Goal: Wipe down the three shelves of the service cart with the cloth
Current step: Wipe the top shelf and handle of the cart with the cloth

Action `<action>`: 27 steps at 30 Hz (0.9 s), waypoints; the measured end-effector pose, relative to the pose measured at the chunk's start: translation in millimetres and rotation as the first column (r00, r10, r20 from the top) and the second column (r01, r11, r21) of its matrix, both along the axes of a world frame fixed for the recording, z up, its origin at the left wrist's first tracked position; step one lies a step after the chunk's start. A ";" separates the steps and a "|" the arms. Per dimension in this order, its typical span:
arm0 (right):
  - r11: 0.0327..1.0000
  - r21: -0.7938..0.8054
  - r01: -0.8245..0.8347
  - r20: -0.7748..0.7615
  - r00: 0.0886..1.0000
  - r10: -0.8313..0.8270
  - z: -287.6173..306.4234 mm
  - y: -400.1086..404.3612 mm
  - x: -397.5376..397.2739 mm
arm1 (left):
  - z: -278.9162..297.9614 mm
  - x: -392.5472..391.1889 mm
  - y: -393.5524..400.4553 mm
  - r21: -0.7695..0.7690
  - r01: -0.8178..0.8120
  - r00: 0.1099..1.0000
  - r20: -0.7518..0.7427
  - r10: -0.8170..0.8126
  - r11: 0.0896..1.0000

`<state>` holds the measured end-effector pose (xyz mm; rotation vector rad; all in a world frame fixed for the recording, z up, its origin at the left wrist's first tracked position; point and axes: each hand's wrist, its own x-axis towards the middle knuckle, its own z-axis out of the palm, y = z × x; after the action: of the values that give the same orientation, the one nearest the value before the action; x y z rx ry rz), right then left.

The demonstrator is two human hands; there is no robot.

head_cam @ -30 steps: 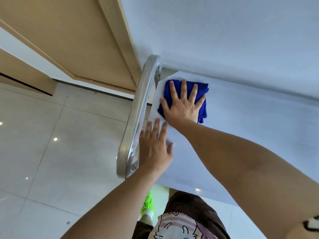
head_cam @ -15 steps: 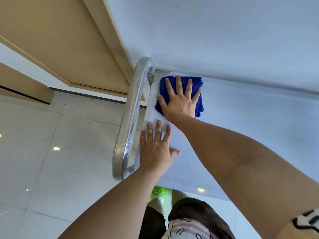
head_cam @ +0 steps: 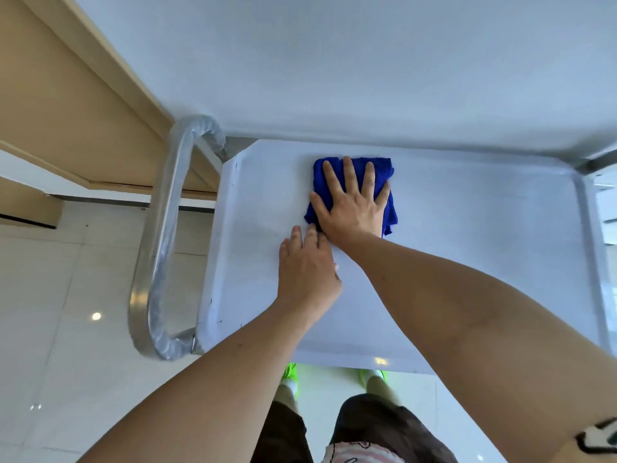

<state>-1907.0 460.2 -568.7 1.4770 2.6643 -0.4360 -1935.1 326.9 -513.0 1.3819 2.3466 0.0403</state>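
Right hand [head_cam: 352, 208] flat on blue cloth [head_cam: 387, 208], left hand [head_cam: 305, 272] beside.

Bright, even daylight; lamp glare spots dot the glossy floor tiles [head_cam: 66, 295]. Wide-angle bending curves the edges; the forearms look slightly soft.

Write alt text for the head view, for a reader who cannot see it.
Seen from above, a right hand presses a blue cloth flat on a cart's white top shelf. The left hand rests flat on the shelf beside it. A steel handle curves at the left.
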 end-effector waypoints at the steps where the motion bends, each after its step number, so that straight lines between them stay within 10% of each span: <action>1: 1.000 0.000 0.001 -0.001 1.000 -0.001 0.5 9.0 14.0 | -0.1 12.3 7.9 0.000 0.011 1.000 -0.005 -0.011 1.000; 27: 0.947 0.019 0.321 0.032 0.946 -0.321 4.8 152.1 300.4 | -10.2 190.3 123.4 -0.243 0.178 0.983 -0.010 -0.186 0.954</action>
<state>-1606.6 612.3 -563.9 1.9127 2.4068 -0.4051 -1744.8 450.3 -523.2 1.4764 2.1538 -0.3133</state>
